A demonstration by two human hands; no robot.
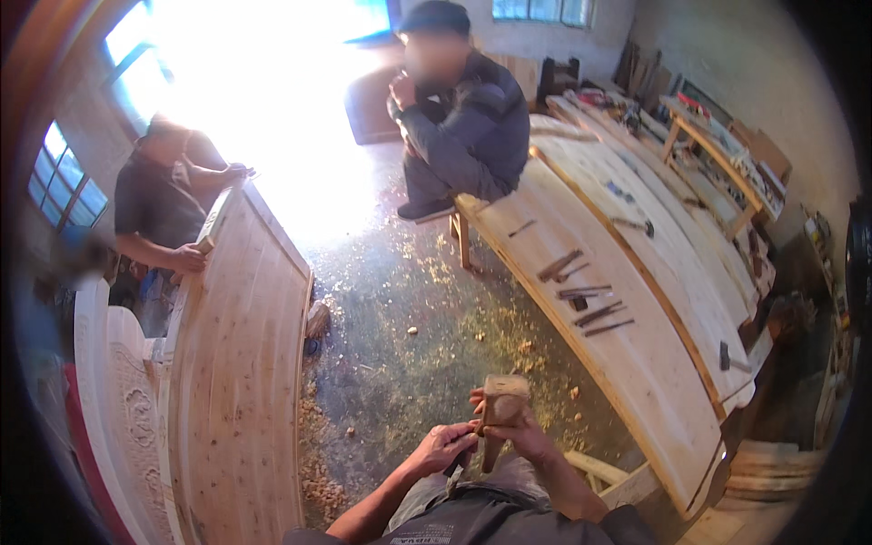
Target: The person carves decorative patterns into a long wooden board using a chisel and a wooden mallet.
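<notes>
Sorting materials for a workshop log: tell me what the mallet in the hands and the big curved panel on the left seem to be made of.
Mallet: looks like bare wood, a pale tan block head on a darker handle, gripped by the right hand, with the left hand at the handle. Curved panel: pale unfinished wood planks, judging by visible grain streaks, knots and seams.

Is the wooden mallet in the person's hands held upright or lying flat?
Upright: the wooden mallet has its blocky head on top and its handle pointing down, gripped by the right hand; the left hand touches the handle's lower part.
</notes>
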